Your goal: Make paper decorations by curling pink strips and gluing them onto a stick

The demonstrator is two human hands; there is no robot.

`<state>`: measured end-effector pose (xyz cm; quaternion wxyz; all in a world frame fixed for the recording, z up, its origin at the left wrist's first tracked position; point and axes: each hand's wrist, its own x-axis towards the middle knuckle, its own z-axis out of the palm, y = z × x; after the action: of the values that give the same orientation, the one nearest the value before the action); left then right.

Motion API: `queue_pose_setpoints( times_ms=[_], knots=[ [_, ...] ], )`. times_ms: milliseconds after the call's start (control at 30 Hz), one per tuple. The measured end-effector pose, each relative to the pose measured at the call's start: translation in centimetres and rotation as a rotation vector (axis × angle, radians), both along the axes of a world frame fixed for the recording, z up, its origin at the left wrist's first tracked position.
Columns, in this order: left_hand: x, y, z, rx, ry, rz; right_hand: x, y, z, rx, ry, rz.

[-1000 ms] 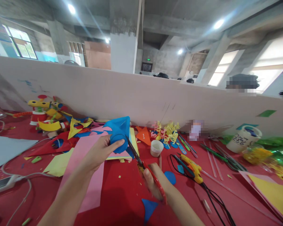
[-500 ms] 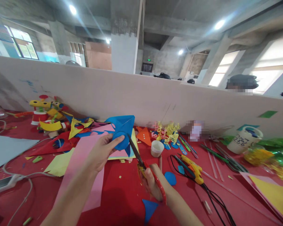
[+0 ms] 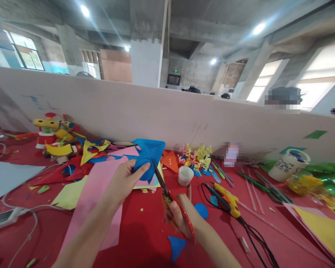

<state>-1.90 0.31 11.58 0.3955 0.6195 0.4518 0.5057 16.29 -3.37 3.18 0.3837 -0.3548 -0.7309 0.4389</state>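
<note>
Between the thumb and fingers of my left hand is a piece of blue paper, partly cut along a curve. A rounded part of it lies under my thumb, and a pointed part sticks up behind. My right hand grips red-handled scissors with the blades at the paper's right side. Below my hands, a long pink sheet lies on the red table. Near my right wrist are a blue paper disc and a blue scrap.
A white cup stands behind the scissors. To the right lies a yellow glue gun with a black cord. Curled paper strips sit by the low partition. Coloured scraps and a toy figure are at the left; a white container stands far right.
The blue paper has turned in my left hand, its pointed part shifting right, and the rounded part looks less separate. The scissors stay at the paper's edge.
</note>
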Motion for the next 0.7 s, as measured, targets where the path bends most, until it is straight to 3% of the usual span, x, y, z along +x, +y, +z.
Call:
queue_pose_setpoints(
  times_ms=[467, 700],
  knots=[
    [-0.2, 0.1, 0.1, -0.001, 0.000, -0.048, -0.5, -0.4, 0.2, 0.041, -0.093, -0.114],
    [-0.7, 0.1, 0.5, -0.034, 0.053, -0.056, -0.3, -0.3, 1.7, 0.128, -0.141, -0.104]
  ],
)
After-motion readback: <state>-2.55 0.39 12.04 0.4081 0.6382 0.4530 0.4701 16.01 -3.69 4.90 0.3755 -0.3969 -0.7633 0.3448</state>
